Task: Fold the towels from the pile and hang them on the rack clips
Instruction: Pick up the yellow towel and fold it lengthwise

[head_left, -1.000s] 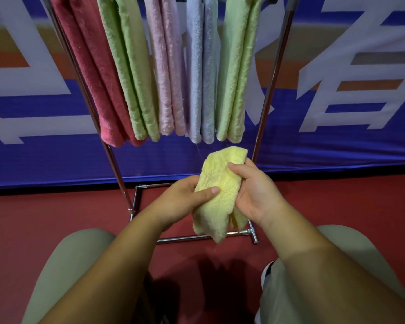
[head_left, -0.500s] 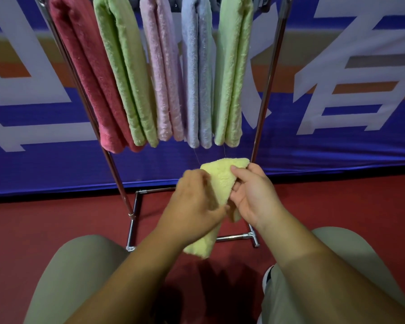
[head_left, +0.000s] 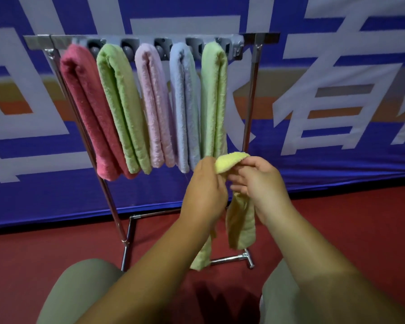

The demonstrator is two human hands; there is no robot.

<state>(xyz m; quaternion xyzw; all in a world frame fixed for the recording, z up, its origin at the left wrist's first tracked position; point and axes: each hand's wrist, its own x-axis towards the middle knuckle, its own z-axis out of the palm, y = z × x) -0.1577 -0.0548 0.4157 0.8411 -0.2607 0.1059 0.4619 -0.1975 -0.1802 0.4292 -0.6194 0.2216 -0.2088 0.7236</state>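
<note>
- Your left hand point(head_left: 204, 190) and right hand point(head_left: 262, 185) both grip the yellow towel point(head_left: 242, 228), fingers curled round its folded top
- Its two ends hang down between your wrists, in front of the rack point(head_left: 250, 108) near its right post
- Five folded towels point(head_left: 185, 106) hang along the rack's top bar, with a bare clip point(head_left: 234, 51) at its right end

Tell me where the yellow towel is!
Centre-right in the head view, left hand and right hand hold the yellow towel just below the rightmost green towel.
</note>
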